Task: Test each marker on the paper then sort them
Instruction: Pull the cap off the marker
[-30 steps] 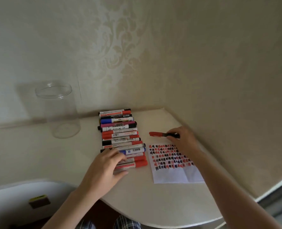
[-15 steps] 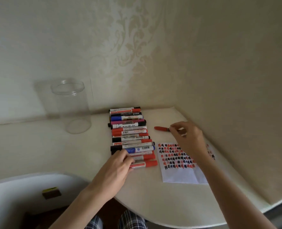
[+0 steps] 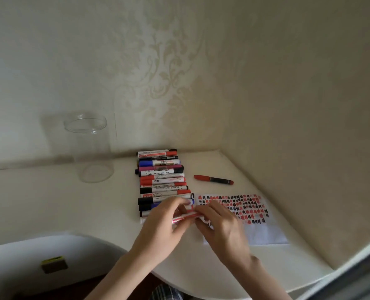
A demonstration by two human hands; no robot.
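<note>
Curving round the corner, our white table (image 3: pixel 119 204) bears a clear open jar (image 3: pixel 89 148) at the left, then the row of markers (image 3: pixel 161 180) side by side. Right of that lies the paper (image 3: pixel 264 230), thick with red and black marks, and beyond it a lone red marker (image 3: pixel 213 179). Our left hand (image 3: pixel 160 230) and right hand (image 3: pixel 223 228) both curl round one red-and-white marker (image 3: pixel 185 218), hiding the row's near end.

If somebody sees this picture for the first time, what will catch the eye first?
First, both hands, the left hand and right hand, holding one red marker at the table's near edge. Behind them lies a tidy row of markers, and to the right the paper covered with red and black test marks.
</note>
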